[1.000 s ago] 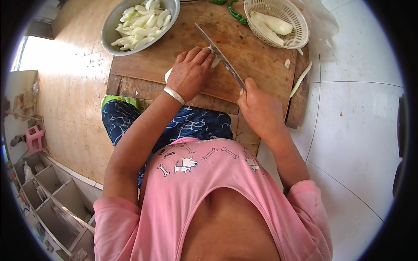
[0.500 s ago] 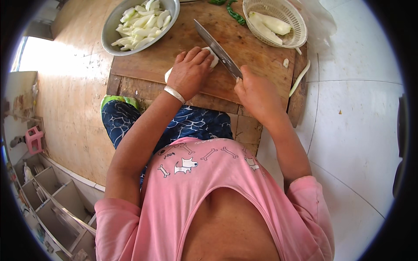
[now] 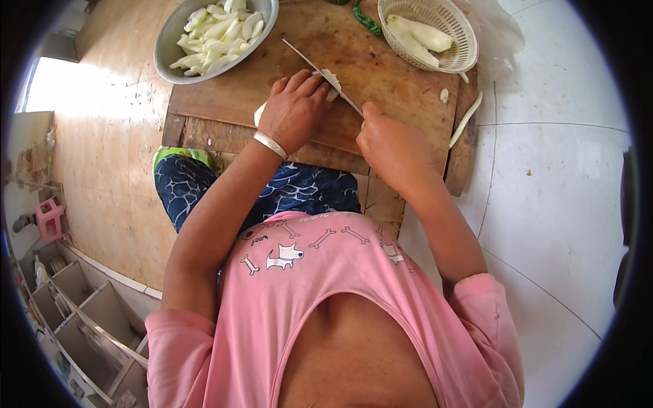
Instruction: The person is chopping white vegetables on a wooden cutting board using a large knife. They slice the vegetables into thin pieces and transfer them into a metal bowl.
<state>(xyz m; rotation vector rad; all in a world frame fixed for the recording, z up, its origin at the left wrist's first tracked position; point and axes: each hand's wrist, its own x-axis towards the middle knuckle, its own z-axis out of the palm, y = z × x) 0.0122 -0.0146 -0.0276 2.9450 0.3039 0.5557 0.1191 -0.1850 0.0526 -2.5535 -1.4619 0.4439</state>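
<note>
My left hand [image 3: 294,112] presses down on a peeled pale vegetable [image 3: 329,76] that lies on a wooden cutting board [image 3: 224,107]. The vegetable shows at both sides of the hand, its middle hidden under the palm. In my right hand [image 3: 393,144] is a large kitchen knife [image 3: 307,61], gripped by its handle. Its blade stands on edge across the vegetable's right end, just beyond my left fingers; how deep it sits cannot be made out. A metal bowl [image 3: 162,60] full of pale cut slices [image 3: 221,34] stands at the far left of the board.
At the far right a white plastic basket [image 3: 468,51] holds long peeled pieces [image 3: 435,37]. Green peppers [image 3: 367,22] lie beside it. A pale strip [image 3: 466,121] rests along the board's right edge, near a clear plastic bag [image 3: 502,34]. A pink stool [image 3: 49,219] stands left.
My right hand has moved slightly left, and the knife has turned from showing its flat side to edge-on, over the vegetable's end. My left hand stays on the vegetable.
</note>
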